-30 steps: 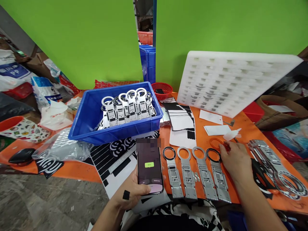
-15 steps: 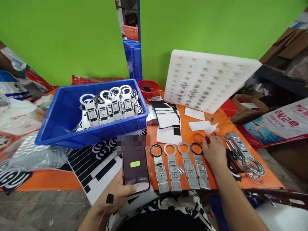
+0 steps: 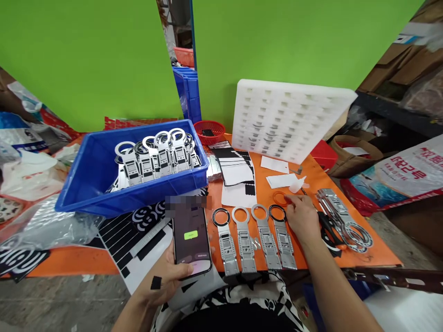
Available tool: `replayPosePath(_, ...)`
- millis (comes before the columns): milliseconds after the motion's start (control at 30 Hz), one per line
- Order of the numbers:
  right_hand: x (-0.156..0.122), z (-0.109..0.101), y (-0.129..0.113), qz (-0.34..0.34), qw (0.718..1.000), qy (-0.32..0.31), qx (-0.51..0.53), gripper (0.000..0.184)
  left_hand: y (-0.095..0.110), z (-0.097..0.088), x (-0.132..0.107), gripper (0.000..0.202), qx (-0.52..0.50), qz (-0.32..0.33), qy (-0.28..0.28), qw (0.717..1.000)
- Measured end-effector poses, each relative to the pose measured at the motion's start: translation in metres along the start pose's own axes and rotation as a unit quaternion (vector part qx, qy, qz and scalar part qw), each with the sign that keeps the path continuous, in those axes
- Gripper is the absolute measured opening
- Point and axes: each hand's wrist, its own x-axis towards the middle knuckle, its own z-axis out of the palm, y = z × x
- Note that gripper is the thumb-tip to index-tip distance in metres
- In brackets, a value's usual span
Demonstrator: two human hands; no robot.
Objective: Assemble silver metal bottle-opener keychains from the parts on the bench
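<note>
My left hand (image 3: 169, 272) holds a smartphone (image 3: 192, 242), its thumb on the lower part of the lit screen. A small yellow-green button shows in the middle of that screen. Resting on the orange table, my right hand (image 3: 302, 216) has its fingers loosely stretched beside an orange loop (image 3: 279, 198); I see nothing held in it. A small white squeeze bottle (image 3: 296, 184) lies just beyond its fingertips. Several flat silver metal pieces with ring ends stand in a row between my hands, including one with a black ring (image 3: 284, 242) nearest my right hand.
A blue bin (image 3: 138, 198) holds several similar ringed pieces. Behind stand a white foam block (image 3: 290, 120) and a red basket (image 3: 209, 131). Black-handled scissors (image 3: 330, 233) and more metal pieces (image 3: 334, 203) lie right. Printed sheets (image 3: 238, 173) and white cards (image 3: 282, 180) lie on the table.
The camera view has shifted slightly, so the table's objects appear a little further left. My right hand's fingers lie a bit flatter by the orange loop. My left hand keeps the smartphone.
</note>
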Motion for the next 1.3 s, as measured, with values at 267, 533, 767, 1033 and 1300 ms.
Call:
replayPosePath(267,-0.002,0.002,0.002,-0.009,1.000,0.013,-0.001,0.033,-0.004,-0.004,0.001,0.084,-0.010,0.014,-0.023,1.000)
replayPosePath(533,-0.002,0.004,0.004,0.013,0.999,-0.008,-0.029,0.034,-0.005,-0.004,0.002,0.076,-0.024,0.024,-0.038,0.999)
replayPosePath(767,0.000,0.010,0.010,0.003,0.999,0.007,-0.038,0.031,-0.007,-0.006,0.003,0.068,-0.030,0.032,-0.049,0.998)
replayPosePath(1033,0.001,0.012,0.012,-0.024,0.999,0.030,-0.018,0.026,-0.008,-0.010,0.002,0.075,-0.031,0.015,-0.026,0.999)
replayPosePath(1300,0.001,0.010,0.008,-0.017,0.999,0.014,-0.031,0.029,-0.001,-0.001,-0.001,0.094,-0.019,0.014,-0.015,1.000)
